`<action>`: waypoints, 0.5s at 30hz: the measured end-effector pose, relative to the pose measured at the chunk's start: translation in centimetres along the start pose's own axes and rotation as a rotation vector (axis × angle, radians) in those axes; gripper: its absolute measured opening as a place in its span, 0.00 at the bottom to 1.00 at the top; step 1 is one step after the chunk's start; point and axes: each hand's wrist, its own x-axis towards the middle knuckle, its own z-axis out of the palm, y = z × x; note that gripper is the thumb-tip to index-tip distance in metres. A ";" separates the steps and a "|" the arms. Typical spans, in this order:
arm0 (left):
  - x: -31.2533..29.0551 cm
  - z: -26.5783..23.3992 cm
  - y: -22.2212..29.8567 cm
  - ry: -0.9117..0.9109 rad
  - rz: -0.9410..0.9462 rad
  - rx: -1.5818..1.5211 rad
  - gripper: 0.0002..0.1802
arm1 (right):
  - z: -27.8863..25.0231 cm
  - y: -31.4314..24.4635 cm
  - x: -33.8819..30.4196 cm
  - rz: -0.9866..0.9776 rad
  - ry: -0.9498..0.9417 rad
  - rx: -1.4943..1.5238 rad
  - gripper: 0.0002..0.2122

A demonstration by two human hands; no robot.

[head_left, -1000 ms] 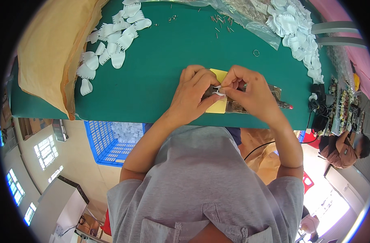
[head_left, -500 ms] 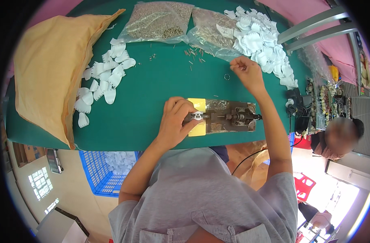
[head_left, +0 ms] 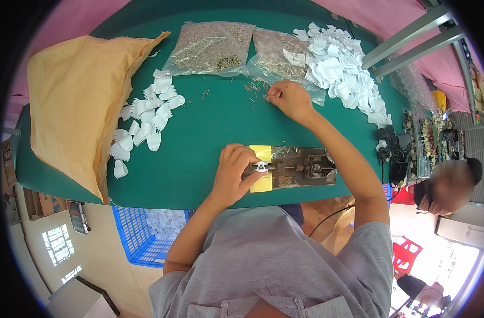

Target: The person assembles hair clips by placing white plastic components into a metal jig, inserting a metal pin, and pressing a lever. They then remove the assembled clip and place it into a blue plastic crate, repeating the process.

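My left hand (head_left: 234,172) is closed, its thumb and fingers pinching a small white hair claw clip (head_left: 261,167) at the yellow end of a metal bench jig (head_left: 300,168). The clip lies against the jig's narrow tip. My right hand (head_left: 290,99) reaches across the table with its fingertips pinched together, beside a scatter of thin metal pins (head_left: 255,87). Whatever may be between those fingertips is too small to make out. White toothed clip halves lie in a loose group (head_left: 149,114) on the left and a large heap (head_left: 342,69) on the right.
Two clear plastic bags of small metal parts, one (head_left: 210,47) beside the other (head_left: 279,53), lie at the back. A tan sack (head_left: 75,106) covers the far left. Grey metal bars (head_left: 406,42) stand at the right. Below the table edge is a blue basket (head_left: 130,233).
My right hand has moved left to the scattered pins, from nearer the white heap. My left hand still holds the clip at the jig. The whole view has shifted slightly.
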 end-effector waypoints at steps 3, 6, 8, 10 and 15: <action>0.0 0.0 -0.3 -0.024 0.010 0.002 0.17 | 0.7 0.1 0.6 0.101 -0.103 -0.103 0.07; 0.1 -0.2 0.1 0.000 0.004 -0.007 0.15 | 1.6 1.1 -0.2 -0.162 -0.025 -0.250 0.08; 0.1 -0.3 0.1 0.007 0.006 -0.008 0.15 | 0.2 0.3 -1.2 -0.046 -0.088 0.055 0.09; 0.3 -0.3 0.1 -0.007 0.009 0.008 0.15 | 0.0 0.6 -1.5 0.009 -0.085 0.114 0.08; 0.2 0.1 -0.3 -0.022 0.025 0.001 0.16 | 1.3 0.9 -0.2 0.013 -0.033 0.004 0.09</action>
